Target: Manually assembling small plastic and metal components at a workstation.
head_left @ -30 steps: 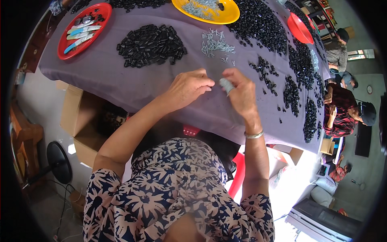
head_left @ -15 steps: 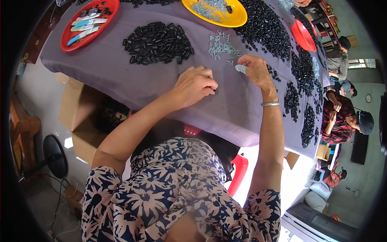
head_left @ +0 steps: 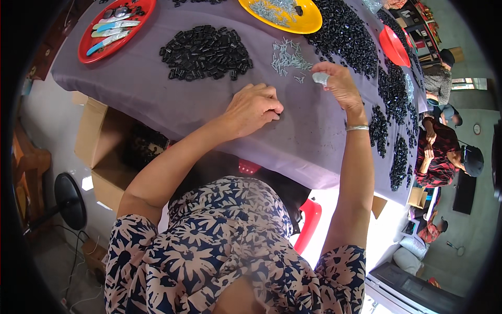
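Observation:
My left hand (head_left: 256, 111) rests on the purple cloth, its fingers curled in and thumb pressed to the index finger. Whatever it pinches is mostly hidden; only a dark speck shows by the fingertips. My right hand (head_left: 341, 88) is at the near right edge of a small pile of silvery screws (head_left: 287, 57), with thumb and index finger bent together. A whitish wrap (head_left: 320, 78) covers the thumb tip. Anything between those fingertips is too small to tell. Beyond my left hand lies a heap of small black plastic pieces (head_left: 206, 52).
A red plate (head_left: 89, 54) with knives stands far left. A yellow plate (head_left: 308, 26) of screws is at the back. More black pieces (head_left: 345, 31) spread along the right side, near a red bowl (head_left: 395, 47). An open cardboard box (head_left: 91, 128) sits below the table's left edge.
My right hand has shifted slightly right and away from me, its index fingertip now beside the screws. My left hand has stayed almost in place.

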`<state>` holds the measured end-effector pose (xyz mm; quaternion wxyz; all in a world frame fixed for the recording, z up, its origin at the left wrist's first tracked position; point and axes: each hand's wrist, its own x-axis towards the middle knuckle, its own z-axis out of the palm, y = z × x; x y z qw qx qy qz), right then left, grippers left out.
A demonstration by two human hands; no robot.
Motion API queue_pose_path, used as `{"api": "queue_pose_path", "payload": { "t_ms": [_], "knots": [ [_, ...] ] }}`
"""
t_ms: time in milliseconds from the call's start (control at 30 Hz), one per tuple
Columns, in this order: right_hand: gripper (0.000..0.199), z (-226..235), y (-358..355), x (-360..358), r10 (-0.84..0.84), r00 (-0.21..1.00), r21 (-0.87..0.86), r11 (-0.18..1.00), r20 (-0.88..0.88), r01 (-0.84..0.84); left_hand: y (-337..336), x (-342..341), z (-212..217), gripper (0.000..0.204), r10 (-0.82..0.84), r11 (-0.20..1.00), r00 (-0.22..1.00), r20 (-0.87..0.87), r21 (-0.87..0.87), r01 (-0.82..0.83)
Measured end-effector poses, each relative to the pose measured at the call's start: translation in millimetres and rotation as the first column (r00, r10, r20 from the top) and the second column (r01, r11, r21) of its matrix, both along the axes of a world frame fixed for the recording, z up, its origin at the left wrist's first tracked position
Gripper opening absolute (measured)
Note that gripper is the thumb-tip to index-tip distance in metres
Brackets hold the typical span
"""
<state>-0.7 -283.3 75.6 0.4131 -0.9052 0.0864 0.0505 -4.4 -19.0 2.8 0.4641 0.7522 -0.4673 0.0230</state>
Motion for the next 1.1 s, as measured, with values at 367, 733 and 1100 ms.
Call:
{"api": "queue_pose_path", "payload": {
  "t_ms": [367, 733, 1100],
  "knots": [
    [0.017, -17.6, -20.3, -8.6, -0.029, 0.980, -0.322, 0.942, 0.195, 0.092, -0.2, 1.5, 0.6, 0.013, -0.002, 1.000, 1.000, 0.006, -0.029, 0.002],
    [0.015, -14.7, 20.5, 20.3, 0.069, 0.995, -0.412, 0.911, 0.077, -0.031, 0.5, 0.8, -0.9, 0.012, 0.001, 1.000, 1.000, 0.009, -0.015, -0.001],
    [0.014, -17.7, 19.5, 28.6, 0.066, 0.997, -0.257, 0.965, 0.031, -0.056, 0.4, 1.4, 0.7, 0.012, -0.017, 1.000, 1.000, -0.006, 0.002, 0.017]
  ]
}}
